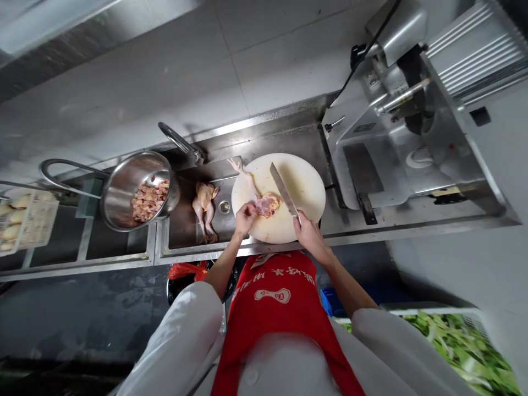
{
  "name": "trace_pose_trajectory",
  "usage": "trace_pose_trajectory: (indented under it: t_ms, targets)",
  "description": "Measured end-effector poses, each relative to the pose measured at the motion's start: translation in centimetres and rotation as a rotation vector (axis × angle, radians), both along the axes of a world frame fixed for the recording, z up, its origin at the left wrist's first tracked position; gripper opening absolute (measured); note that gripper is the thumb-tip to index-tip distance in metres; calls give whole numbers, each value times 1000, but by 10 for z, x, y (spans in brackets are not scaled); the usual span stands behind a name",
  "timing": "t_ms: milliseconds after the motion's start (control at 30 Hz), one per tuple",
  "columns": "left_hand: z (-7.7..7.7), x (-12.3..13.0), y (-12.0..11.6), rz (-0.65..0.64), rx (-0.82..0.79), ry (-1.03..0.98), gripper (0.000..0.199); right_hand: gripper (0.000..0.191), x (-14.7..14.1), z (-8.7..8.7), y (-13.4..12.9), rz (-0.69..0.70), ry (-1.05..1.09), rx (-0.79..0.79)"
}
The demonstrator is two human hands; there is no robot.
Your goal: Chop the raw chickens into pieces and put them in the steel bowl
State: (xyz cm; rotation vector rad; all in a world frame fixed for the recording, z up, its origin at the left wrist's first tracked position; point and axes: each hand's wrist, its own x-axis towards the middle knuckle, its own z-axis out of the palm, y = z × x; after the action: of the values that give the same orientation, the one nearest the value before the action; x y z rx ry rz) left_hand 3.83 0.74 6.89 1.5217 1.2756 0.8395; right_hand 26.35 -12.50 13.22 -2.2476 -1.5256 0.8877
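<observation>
On the round white cutting board (307, 190) lies a piece of raw chicken leg (267, 204), flesh side up, with the foot stretching to the board's upper left edge. My left hand (246, 218) is closed at the near left edge of that piece, fingertips pinched against it. A long-bladed kitchen knife (284, 188) is gripped by its handle in my right hand (308, 233). Its blade slants up and left over the board, just right of the meat. Left of the board, a plucked whole chicken (204, 209) rests in the sink (181, 234).
A steel pot (113, 198) with chopped meat stands left, by a faucet (179, 140). A cleaver (363, 176) lies right of the board, beside a slicing machine (406, 99). A crate of greens (462, 352) sits low right; an egg-like load fills a white basket (39, 225).
</observation>
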Motion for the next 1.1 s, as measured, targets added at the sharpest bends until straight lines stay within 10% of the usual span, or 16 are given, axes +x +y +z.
trace_pose_trajectory:
  t_ms: [433, 700, 867, 1100]
  targets:
    - [-24, 5, -3, 445, -320, -415, 38, 44, -24, -6, 21, 148, -195, -65]
    - [-34, 0, -3, 382, -486, -473, 29, 41, -25, -19, 28, 135, -162, -93]
    - [-28, -22, 14, 171, -222, -195, 9, 42, -4, -17, 22, -11, -145, -6]
    - [11, -19, 77, -514, 238, 271, 41, 35, 22, -43, 4, -185, -97, -40]
